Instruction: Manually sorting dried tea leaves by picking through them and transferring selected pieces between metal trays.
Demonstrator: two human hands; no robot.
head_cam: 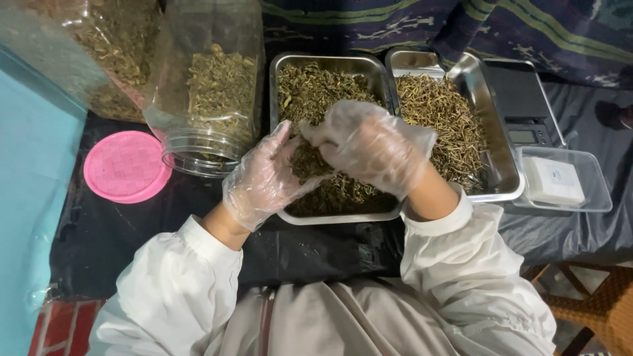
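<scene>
Now we hold both clear-gloved hands together | left hand (264,179) and right hand (371,146) pinch dark dried herb clump (308,161) between them | rectangular steel tray of green-brown dried leaves (328,62) directly beneath | round pink plastic lid (125,166) beyond our left hand

Just right of the right-hand steel tray (496,173) sits a dark digital scale (521,99), its small greyish rectangular screen (525,136) near the front edge. In front of the scale lies a clear plastic box (562,179) holding a white square packet (552,180) with a small round label.
</scene>
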